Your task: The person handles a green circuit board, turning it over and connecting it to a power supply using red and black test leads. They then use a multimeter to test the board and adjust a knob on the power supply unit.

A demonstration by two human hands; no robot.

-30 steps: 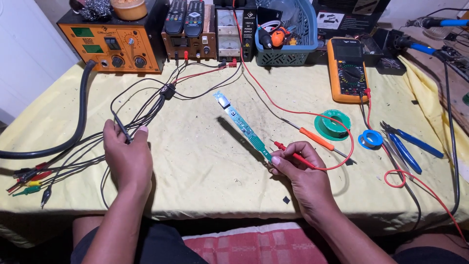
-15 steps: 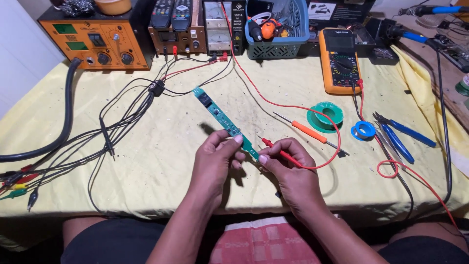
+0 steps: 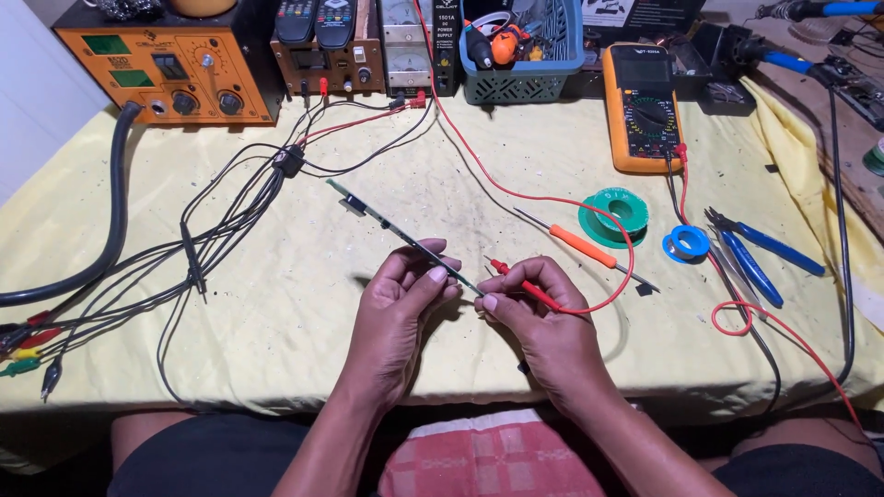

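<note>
My left hand pinches the near end of the long thin green circuit-board strip; fingers closed on it, thumb on top. Strip's long axis runs from my grip out toward 11 o'clock, far end lying on the yellow cloth-covered bench. My right hand sits just at 3 o'clock of the left, fingers closed round the red meter probe, tip aimed toward 10 o'clock, close to the strip's near end; can't tell if touching. Right hand is nearer that end; rest of the strip lies beyond both hands. Probe's red lead loops off toward 1 o'clock to the orange multimeter.
</note>
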